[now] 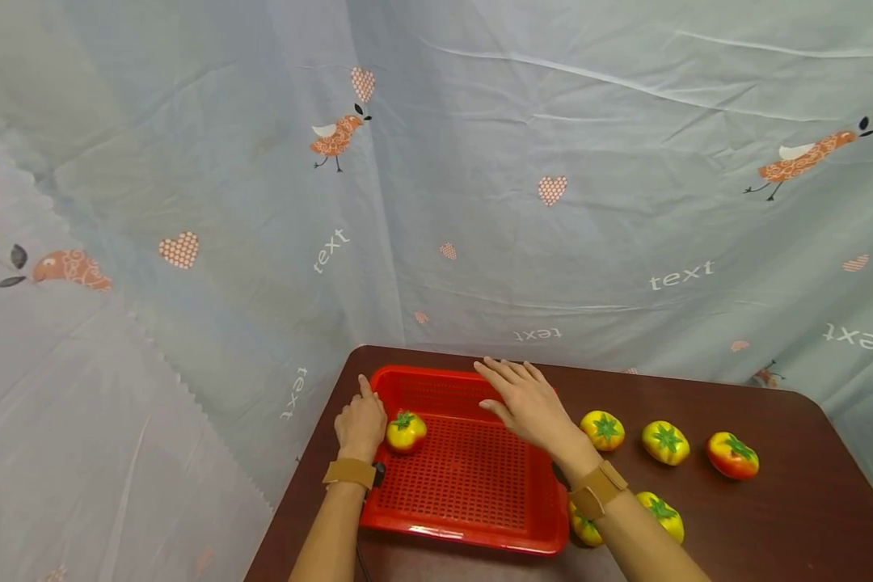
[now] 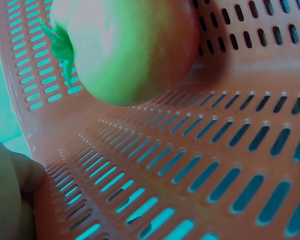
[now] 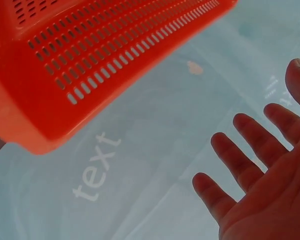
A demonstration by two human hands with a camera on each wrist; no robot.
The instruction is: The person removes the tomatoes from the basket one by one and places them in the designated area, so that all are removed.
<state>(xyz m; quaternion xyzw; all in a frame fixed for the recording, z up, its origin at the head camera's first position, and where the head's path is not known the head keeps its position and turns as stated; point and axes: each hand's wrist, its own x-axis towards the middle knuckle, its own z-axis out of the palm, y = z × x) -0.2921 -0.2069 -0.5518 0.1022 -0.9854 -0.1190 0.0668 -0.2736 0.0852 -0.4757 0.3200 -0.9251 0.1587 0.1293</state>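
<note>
Your basket (image 1: 473, 477) sits at the left end of the worktop (image 1: 771, 517), and it is the biggest thing you handle, so keep it flat and steady while fruit goes in. One tomato (image 1: 406, 430) lies inside, against the left wall; in the left wrist view it fills the upper part of the frame, resting on the slotted floor. Your left hand (image 1: 360, 424) rests at the basket's left rim beside that tomato, fingers loosely curled with the index pointing along the rim; it grips nothing that I can see. Your right hand (image 1: 527, 400) hovers flat above the basket's far right part, fingers straight and spread, holding nothing. My judgement: bracing the rim with the left hand would stop the basket sliding while the right goes for fruit.

Five more tomatoes lie on the bare worktop right of the basket: the nearest (image 1: 602, 429) just past your right wrist, two beyond it, two partly hidden under your forearm.

The worktop is dark brown wood with rounded corners. Pale blue cloth (image 1: 480, 202) printed with birds, hearts and the word "text" hangs behind and to the left.
</note>
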